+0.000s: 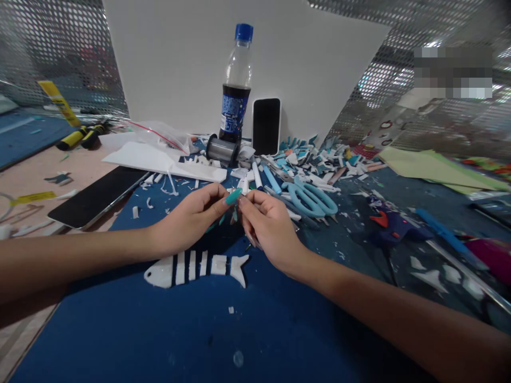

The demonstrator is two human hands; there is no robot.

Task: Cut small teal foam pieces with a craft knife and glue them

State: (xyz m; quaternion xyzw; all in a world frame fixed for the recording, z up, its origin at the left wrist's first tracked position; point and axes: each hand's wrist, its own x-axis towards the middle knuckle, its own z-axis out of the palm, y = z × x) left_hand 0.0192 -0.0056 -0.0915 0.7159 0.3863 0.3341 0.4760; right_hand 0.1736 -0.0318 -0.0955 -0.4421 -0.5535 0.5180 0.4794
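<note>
Left hand (189, 217) and right hand (276, 230): fingers curled, tips meeting in a pinch. From my remote seat I cannot tell what, if anything, sits between them. Risk, by my reading: a small piece slipping loose could vanish among the scraps (293, 159) beyond. White fish pieces (192, 266) lie in a row on the blue work surface (159, 335), just on the near side of the hands; a lowered wrist might sweep them out of line. Farther out, the bottle (235, 96), capped, part-full of dark liquid, stands by the spool (221, 150); a bump could topple it. Zip bag (163, 139): contents unclear to me.
</note>
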